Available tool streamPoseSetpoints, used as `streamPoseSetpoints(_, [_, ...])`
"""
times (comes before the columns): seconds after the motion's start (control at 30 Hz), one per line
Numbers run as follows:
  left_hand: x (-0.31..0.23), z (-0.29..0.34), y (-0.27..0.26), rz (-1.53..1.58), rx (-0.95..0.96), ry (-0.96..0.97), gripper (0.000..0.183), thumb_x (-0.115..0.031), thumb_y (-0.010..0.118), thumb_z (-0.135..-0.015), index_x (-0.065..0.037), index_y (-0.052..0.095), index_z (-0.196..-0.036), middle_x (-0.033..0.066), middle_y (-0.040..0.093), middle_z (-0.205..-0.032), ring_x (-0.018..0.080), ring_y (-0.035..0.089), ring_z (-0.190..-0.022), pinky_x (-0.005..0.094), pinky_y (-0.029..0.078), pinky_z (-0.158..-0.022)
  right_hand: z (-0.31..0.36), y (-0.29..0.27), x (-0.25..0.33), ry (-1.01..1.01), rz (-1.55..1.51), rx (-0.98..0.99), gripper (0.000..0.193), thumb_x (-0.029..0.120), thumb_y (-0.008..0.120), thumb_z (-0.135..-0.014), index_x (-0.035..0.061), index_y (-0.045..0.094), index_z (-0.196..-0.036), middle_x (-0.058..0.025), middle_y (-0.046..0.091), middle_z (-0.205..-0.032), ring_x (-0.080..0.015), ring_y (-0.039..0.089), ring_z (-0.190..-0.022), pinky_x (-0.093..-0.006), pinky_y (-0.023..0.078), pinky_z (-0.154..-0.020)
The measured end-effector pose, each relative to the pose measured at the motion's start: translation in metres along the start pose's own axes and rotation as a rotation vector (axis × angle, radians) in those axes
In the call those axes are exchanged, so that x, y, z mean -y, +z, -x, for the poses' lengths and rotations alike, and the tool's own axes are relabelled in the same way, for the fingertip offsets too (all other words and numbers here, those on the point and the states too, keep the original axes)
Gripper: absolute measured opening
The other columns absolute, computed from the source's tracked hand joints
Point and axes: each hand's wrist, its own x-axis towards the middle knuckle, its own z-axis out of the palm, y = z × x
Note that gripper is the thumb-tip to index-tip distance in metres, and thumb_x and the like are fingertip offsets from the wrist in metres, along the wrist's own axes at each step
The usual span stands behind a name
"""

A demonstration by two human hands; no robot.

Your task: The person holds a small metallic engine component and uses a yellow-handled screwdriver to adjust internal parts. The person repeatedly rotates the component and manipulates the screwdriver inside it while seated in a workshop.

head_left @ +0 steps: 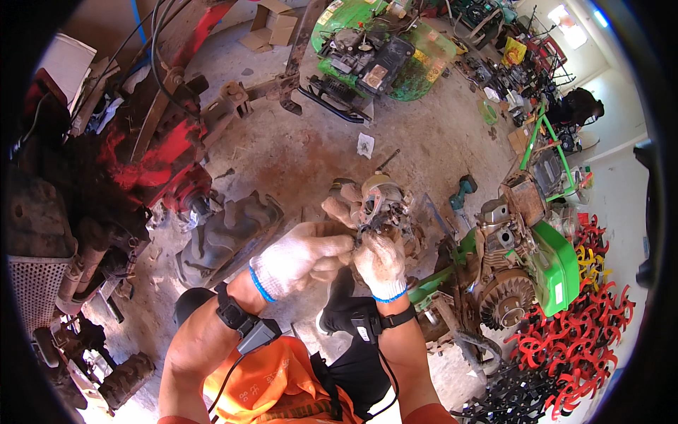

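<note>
Both hands wear off-white knit gloves with blue cuffs and meet in front of a dirty small engine point(387, 201) low on the floor. My left hand point(300, 256) has its fingers pinched together at the engine's near side; whatever lies between them is hidden. Right beside it, my right hand point(381, 263) points forward with fingers curled closed against a dark part of the engine, its grip also hidden. A dusty, tan, lumpy shape point(342, 205) sits just beyond my left fingertips; its kind is unclear. The engine's top carries a round tan housing.
On the right stands another engine point(503, 247) with a finned flywheel and green cover point(558, 268). Red curved blades point(572, 346) are heaped behind it. A teal power tool point(462, 192) lies nearby. Red machinery point(159, 155) fills the left; a green machine point(381, 53) stands ahead.
</note>
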Motion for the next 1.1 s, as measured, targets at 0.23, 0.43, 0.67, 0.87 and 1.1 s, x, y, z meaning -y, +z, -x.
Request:
streamPoseSetpoints(0.23, [-0.002, 0.005, -0.001, -0.016, 0.081, -0.037, 0.014, -0.014, 0.069, -0.107, -0.001, 0.063, -0.107, 0.0010, 0.060, -0.084, 0.0032, 0.038, -0.051, 0.0214, 0.029, -0.044, -0.005, 0.008, 0.024, 0.146, -0.082, 0.239, 0.055, 0.005, 0.078, -0.091, -0.0023, 0.060, -0.143, -0.0244, 0.066, -0.142, -0.0392, 0.067, -0.131, -0.0509, 0.052, -0.115])
streamPoseSetpoints(0.43, [0.000, 0.005, -0.001, 0.010, 0.017, -0.075, 0.018, -0.015, 0.071, -0.107, 0.001, 0.064, -0.113, 0.0015, 0.061, -0.085, 0.0034, 0.040, -0.052, 0.0215, 0.029, -0.043, -0.007, 0.037, 0.052, 0.289, -0.623, 0.393, 0.078, 0.000, 0.071, -0.095, -0.0012, 0.037, -0.164, -0.0236, 0.047, -0.166, -0.0473, 0.048, -0.152, -0.0567, 0.046, -0.123])
streamPoseSetpoints(0.67, [-0.009, 0.016, -0.005, -0.025, 0.012, 0.017, 0.044, -0.018, 0.074, -0.105, 0.003, 0.059, -0.141, -0.0001, 0.065, -0.094, 0.0026, 0.046, -0.061, 0.0202, 0.036, -0.052, -0.008, 0.030, 0.060, 0.053, 0.092, 0.447, 0.063, -0.003, 0.070, -0.096, -0.0025, 0.050, -0.155, -0.0235, 0.060, -0.153, -0.0369, 0.063, -0.137, -0.0482, 0.059, -0.109])
streamPoseSetpoints(0.87, [-0.012, 0.017, -0.004, 0.014, -0.020, 0.027, 0.036, -0.018, 0.072, -0.107, 0.002, 0.061, -0.134, -0.0021, 0.062, -0.090, 0.0019, 0.041, -0.058, 0.0209, 0.032, -0.050, -0.005, 0.039, 0.064, 0.165, -0.268, 0.430, 0.070, 0.005, 0.073, -0.098, 0.0029, 0.044, -0.162, -0.0221, 0.049, -0.164, -0.0431, 0.052, -0.148, -0.0436, 0.057, -0.110])
streamPoseSetpoints(1.1, [-0.017, 0.022, -0.001, -0.071, -0.062, -0.044, 0.012, -0.015, 0.066, -0.105, -0.003, 0.066, -0.101, -0.0061, 0.053, -0.078, 0.0017, 0.038, -0.055, 0.0226, 0.029, -0.048, -0.015, 0.025, 0.050, 0.126, -0.234, 0.557, 0.072, 0.010, 0.073, -0.098, -0.0002, 0.042, -0.162, -0.0232, 0.046, -0.167, -0.0467, 0.049, -0.152, -0.0495, 0.058, -0.111])
